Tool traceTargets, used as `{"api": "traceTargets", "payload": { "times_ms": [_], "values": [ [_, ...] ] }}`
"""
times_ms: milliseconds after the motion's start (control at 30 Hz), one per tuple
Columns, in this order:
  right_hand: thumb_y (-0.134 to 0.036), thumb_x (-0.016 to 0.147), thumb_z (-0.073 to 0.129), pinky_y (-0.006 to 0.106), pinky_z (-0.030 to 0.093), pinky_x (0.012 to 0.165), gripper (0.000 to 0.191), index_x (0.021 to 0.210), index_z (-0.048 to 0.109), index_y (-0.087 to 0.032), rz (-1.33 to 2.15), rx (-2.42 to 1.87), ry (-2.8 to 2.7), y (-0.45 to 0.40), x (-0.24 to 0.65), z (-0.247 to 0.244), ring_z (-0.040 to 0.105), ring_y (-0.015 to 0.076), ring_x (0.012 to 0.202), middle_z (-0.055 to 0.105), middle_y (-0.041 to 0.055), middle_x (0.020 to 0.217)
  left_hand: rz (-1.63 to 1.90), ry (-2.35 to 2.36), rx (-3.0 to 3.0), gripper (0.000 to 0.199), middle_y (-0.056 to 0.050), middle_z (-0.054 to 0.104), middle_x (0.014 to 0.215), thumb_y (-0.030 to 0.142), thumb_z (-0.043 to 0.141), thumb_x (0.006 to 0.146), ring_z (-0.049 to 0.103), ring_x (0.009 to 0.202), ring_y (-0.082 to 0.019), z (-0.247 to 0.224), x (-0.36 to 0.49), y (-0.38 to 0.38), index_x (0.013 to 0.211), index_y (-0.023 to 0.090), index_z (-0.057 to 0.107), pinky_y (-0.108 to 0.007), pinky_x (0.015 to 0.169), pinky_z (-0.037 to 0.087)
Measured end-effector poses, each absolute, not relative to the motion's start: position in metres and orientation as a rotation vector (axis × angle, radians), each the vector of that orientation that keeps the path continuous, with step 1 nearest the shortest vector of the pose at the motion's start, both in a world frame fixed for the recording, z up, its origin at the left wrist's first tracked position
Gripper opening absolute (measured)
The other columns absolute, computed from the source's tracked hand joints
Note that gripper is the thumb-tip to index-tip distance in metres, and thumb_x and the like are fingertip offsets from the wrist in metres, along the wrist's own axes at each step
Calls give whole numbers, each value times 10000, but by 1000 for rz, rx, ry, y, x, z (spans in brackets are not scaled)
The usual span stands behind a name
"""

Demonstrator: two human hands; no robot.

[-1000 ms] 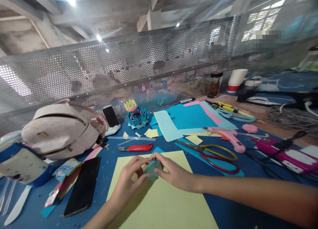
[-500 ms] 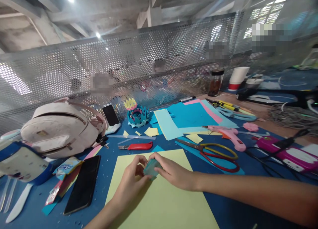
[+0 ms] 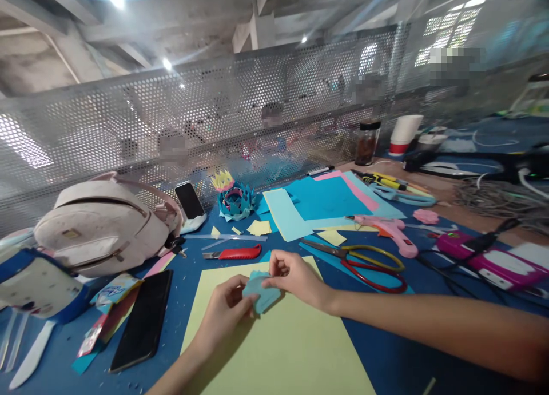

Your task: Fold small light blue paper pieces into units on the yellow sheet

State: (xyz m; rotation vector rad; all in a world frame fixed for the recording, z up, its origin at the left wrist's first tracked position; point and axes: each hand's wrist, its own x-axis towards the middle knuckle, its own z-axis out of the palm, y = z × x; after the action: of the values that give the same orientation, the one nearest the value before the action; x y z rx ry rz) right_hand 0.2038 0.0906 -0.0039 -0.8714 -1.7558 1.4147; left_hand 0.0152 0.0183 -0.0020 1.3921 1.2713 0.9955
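Between my two hands is a small light-blue paper piece [image 3: 262,292] with a wavy edge, held above a large pale-yellow sheet [image 3: 295,349]. My left hand [image 3: 227,303] pinches its left side between thumb and fingers. On its upper right side, my right hand [image 3: 295,278] grips it with thumb and curled fingers. Just beyond the sheet lies a red utility knife [image 3: 235,252]. Scissors [image 3: 360,260] with one yellow and one red handle rest on blue paper to the right. A blue layered paper flower [image 3: 235,200] stands farther back.
A pink glue gun [image 3: 386,226] lies right of the blue paper sheets [image 3: 330,198]. Left are a black phone [image 3: 141,320], a pale backpack [image 3: 103,223] and a propped phone [image 3: 190,200]. A magenta device [image 3: 489,258] with cables sits right. A perforated metal screen [image 3: 206,115] stands behind.
The light-blue paper piece has turned so that its broad face shows. My right hand has shifted its grip to the piece's upper right edge, with its fingers more curled.
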Motion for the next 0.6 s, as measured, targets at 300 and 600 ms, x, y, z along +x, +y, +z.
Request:
{"api": "traceTargets", "payload": {
  "times_ms": [300, 600],
  "values": [
    [-559, 604, 849, 221, 335, 513, 519, 730, 516, -182, 1581, -818, -1658, 91, 202, -6, 450, 100, 545, 515, -61, 576, 957, 1305, 1442, 335, 46, 494, 547, 476, 667, 820, 449, 446, -87, 1, 9, 20, 804, 143, 629, -198, 459, 338],
    [-533, 856, 668, 266, 433, 683, 383, 741, 715, -170, 1384, -716, -1893, 94, 206, -4, 569, 164, 805, 616, 62, 1031, 901, 1329, 1500, 424, 42, 486, 613, 575, 605, 818, 403, 436, -76, -5, -3, 28, 823, 152, 591, -198, 437, 309]
  ]
}}
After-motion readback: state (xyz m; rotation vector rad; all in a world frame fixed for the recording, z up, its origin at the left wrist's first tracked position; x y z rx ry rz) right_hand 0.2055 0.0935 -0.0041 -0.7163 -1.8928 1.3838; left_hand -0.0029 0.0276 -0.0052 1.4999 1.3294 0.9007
